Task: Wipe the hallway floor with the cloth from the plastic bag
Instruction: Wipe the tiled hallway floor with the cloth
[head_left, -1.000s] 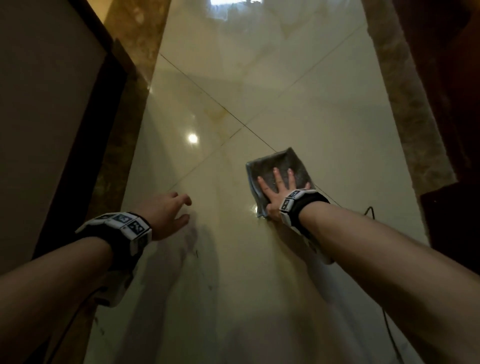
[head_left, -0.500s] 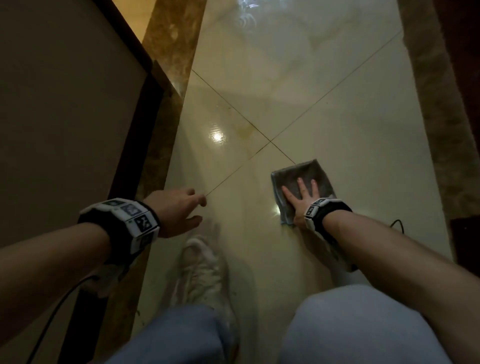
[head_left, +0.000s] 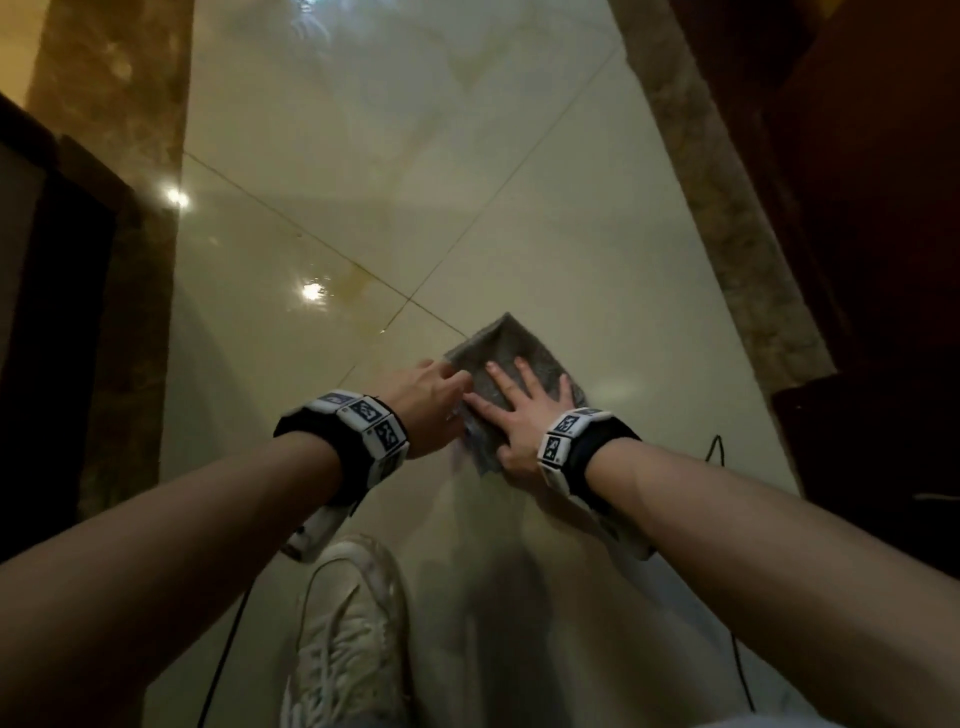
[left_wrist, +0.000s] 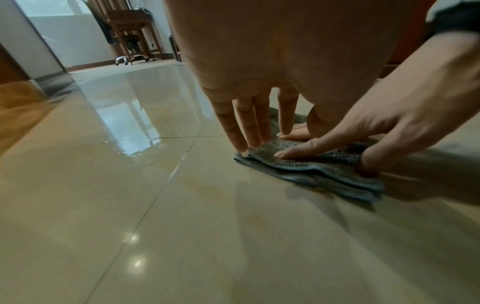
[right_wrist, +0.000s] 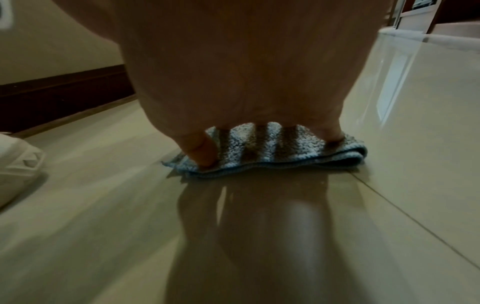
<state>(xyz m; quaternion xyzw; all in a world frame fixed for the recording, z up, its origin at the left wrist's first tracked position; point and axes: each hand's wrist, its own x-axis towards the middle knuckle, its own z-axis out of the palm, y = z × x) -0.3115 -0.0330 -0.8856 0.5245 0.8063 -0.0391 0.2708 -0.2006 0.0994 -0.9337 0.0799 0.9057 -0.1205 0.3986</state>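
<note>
A folded grey-blue cloth (head_left: 501, 345) lies on the glossy cream tile floor (head_left: 363, 130), just past a tile joint crossing. My right hand (head_left: 519, 410) lies flat on it with fingers spread, pressing it down. My left hand (head_left: 434, 397) is beside it, its straight fingers touching the cloth's left edge. In the left wrist view the left fingertips (left_wrist: 244, 147) stand on the cloth's (left_wrist: 311, 168) corner, and the right hand (left_wrist: 363, 131) presses from the right with its thumb at the near edge. In the right wrist view the palm covers the cloth (right_wrist: 272, 152).
My white shoe (head_left: 348, 634) stands just behind the hands. A wall with dark skirting (head_left: 62, 291) runs along the left. A brown marble border (head_left: 727, 208) and dark wooden furniture (head_left: 857, 260) are on the right. A thin cable (head_left: 717, 447) lies near the right wrist.
My left hand has moved right from the bare floor to the cloth's edge. The right hand stays flat on the cloth. My shoe has come into view.
</note>
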